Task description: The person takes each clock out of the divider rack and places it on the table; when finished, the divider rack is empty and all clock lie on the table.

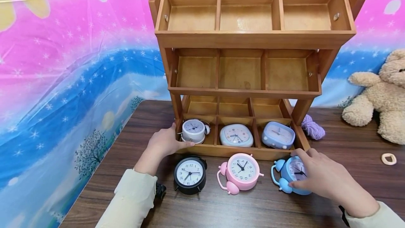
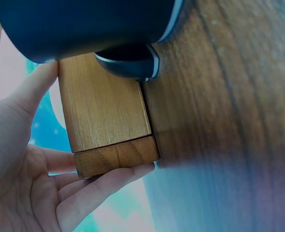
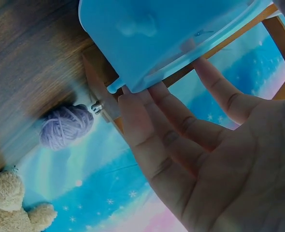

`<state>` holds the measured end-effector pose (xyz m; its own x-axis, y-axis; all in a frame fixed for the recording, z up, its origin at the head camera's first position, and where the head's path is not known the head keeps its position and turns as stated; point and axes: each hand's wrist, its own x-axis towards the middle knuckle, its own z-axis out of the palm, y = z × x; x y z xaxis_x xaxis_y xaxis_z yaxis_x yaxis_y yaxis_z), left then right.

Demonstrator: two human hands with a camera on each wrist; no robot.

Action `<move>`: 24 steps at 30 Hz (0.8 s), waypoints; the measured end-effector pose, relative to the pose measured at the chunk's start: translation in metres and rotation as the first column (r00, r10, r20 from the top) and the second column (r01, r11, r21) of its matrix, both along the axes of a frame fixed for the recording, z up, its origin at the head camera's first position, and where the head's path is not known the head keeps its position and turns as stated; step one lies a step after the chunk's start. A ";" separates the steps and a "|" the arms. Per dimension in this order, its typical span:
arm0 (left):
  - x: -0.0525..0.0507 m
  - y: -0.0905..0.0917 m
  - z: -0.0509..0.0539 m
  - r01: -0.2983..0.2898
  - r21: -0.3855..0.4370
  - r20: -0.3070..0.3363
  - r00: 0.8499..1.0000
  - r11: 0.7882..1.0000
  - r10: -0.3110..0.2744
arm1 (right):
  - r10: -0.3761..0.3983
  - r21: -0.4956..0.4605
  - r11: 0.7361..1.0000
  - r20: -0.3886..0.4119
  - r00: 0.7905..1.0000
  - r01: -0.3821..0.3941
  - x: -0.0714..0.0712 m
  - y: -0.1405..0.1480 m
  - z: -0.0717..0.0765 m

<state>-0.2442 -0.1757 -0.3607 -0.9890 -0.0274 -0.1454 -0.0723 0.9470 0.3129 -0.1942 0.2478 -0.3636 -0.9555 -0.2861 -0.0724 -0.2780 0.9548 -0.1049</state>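
Alarm clock [image 1: 291,173], sky-blue, white-dialled, bells and handle toward nine o'clock, pinched by right hand [image 1: 329,177] at three o'clock from pink clock [image 1: 243,172]; left hand [image 1: 162,143] gripping wooden rack [image 1: 253,40] at its eight o'clock.

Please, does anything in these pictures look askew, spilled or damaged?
Two things look askew: the pink clock and the blue bell clock, held by the right hand, are turned sideways, tops toward the head view's left, whereas the black clock beside them has its twelve uppermost. I see no spill or damage.
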 end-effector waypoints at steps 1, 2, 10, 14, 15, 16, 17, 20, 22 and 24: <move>0.000 0.000 0.000 0.001 -0.001 -0.001 1.000 1.000 -0.001 | 0.001 -0.001 1.000 0.001 1.000 -0.001 0.000 0.000 0.000; 0.000 0.000 0.000 0.002 -0.002 -0.002 1.000 1.000 -0.002 | 0.002 -0.003 1.000 0.002 1.000 -0.002 0.000 0.000 0.000; 0.000 -0.001 0.000 0.018 0.004 -0.004 1.000 1.000 -0.018 | 0.004 -0.004 1.000 -0.006 1.000 -0.004 0.001 -0.001 0.001; 0.000 -0.004 0.000 0.019 0.023 0.011 1.000 1.000 -0.020 | -0.004 -0.006 1.000 -0.019 1.000 0.004 0.001 -0.004 0.004; 0.000 -0.004 0.000 0.020 0.028 0.014 1.000 0.999 -0.021 | -0.004 -0.010 1.000 -0.024 1.000 0.004 0.001 -0.005 0.005; -0.001 -0.005 0.000 0.022 0.032 0.017 1.000 0.999 -0.023 | -0.004 -0.016 1.000 -0.029 1.000 0.003 0.001 -0.006 0.006; -0.001 -0.005 0.001 0.025 0.036 0.019 0.999 0.999 -0.026 | -0.003 -0.023 1.000 -0.034 0.999 0.002 0.001 -0.008 0.006; -0.001 -0.006 0.001 0.037 0.038 0.019 0.999 0.999 -0.038 | 0.005 -0.044 0.999 -0.055 0.998 -0.008 -0.001 -0.015 0.009; -0.001 -0.007 0.001 0.044 0.038 0.016 0.999 0.998 -0.044 | 0.012 -0.052 0.999 -0.069 0.998 -0.015 -0.003 -0.021 0.012; -0.001 -0.007 0.001 0.048 0.039 0.013 0.999 0.998 -0.048 | 0.024 -0.056 0.998 -0.090 0.996 -0.029 -0.005 -0.029 0.015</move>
